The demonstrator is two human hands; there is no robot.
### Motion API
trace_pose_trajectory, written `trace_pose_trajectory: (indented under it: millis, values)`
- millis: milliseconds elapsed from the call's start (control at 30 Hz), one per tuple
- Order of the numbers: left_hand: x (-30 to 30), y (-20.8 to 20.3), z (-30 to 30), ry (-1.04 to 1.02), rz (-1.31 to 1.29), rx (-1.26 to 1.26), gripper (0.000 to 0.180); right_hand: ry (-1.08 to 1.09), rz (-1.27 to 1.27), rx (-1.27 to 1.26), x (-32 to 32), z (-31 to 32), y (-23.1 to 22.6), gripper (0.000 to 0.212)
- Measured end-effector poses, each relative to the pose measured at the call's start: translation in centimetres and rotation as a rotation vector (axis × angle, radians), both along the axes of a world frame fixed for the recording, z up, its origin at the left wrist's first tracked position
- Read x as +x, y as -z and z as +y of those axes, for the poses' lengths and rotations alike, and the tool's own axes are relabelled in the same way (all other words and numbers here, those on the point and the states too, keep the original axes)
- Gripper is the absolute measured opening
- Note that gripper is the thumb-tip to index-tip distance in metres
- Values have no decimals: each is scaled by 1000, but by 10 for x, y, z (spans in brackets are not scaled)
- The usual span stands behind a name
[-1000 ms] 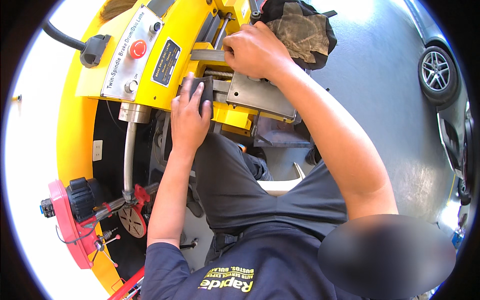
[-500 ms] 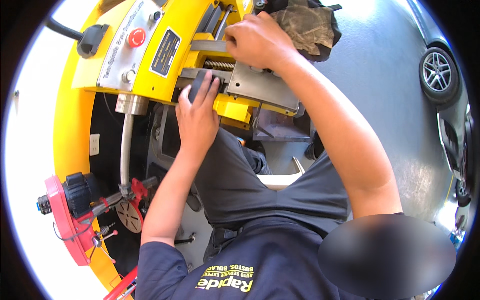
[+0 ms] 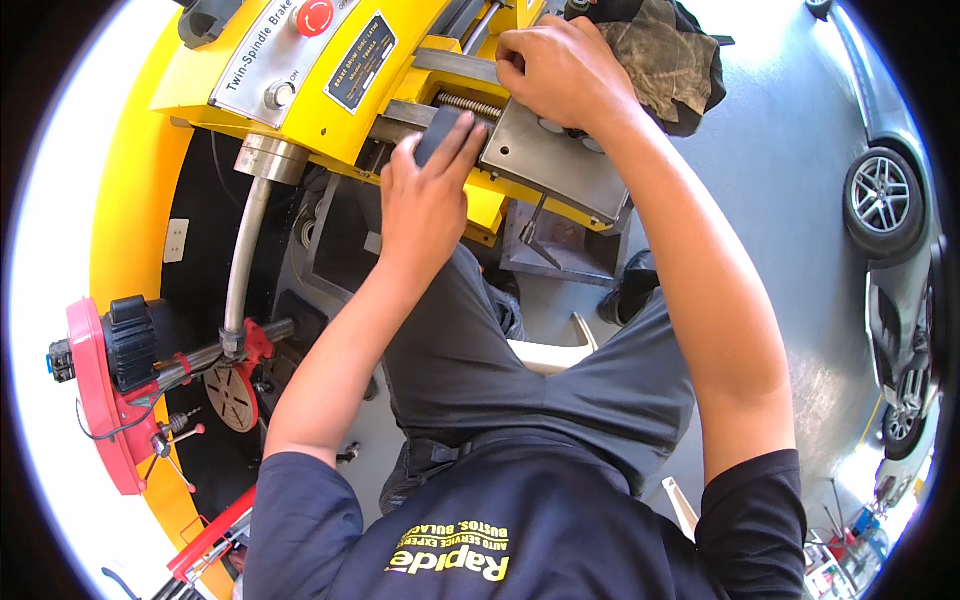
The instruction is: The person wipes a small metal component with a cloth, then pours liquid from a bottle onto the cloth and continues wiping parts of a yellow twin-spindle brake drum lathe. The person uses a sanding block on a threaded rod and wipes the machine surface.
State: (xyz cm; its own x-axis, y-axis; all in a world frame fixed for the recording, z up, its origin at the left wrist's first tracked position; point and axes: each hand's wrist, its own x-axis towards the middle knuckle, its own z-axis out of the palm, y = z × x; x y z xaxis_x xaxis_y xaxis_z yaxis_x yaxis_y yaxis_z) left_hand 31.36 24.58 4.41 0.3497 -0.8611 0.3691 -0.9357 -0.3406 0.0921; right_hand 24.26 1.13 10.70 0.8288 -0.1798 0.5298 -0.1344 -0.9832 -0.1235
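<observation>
My left hand (image 3: 428, 205) is closed on a dark grey rectangular block (image 3: 438, 136), fingers laid along its top. The block lies against the near steel rail (image 3: 405, 113) of a yellow brake lathe (image 3: 320, 132). Just right of it is the flat steel slide plate (image 3: 565, 168), with the threaded screw (image 3: 468, 103) showing between the rails. Beyond the plate, my right hand (image 3: 568, 75) rests at the far rail (image 3: 455, 66) with its fingers curled in; whatever they may hold is hidden.
A camouflage cloth (image 3: 665, 65) lies beyond my right hand. The red stop button (image 3: 315, 17) sits on the lathe's panel. A red drill press (image 3: 105, 400) stands at left, a white plastic chair (image 3: 550, 358) is under me, and a car wheel (image 3: 882, 200) shows at right.
The view has shifted, so the lathe sits further right and higher. My left hand and the block appear slightly closer to the slide plate. My right hand stays by the far rail.
</observation>
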Motion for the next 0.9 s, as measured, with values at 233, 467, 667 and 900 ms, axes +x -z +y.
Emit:
trace_pose_trajectory:
  millis: [233, 467, 667, 900]
  values:
    - [12, 10, -12, 24, 13, -48, 72, 88, 176, 165, -1, 11, -23, 28]
    - [16, 9, -14, -17, -13, -77, 70, -31, 119, -11, 7, -6, -7, 28]
    - [-2, 21, 5, -55, 64, -127, 65, 19, 186, 12, 5, 0, -6, 30]
    - [2, 21, -4, -59, 85, -162, 65, 40, 176, 17, 4, 8, -9, 29]
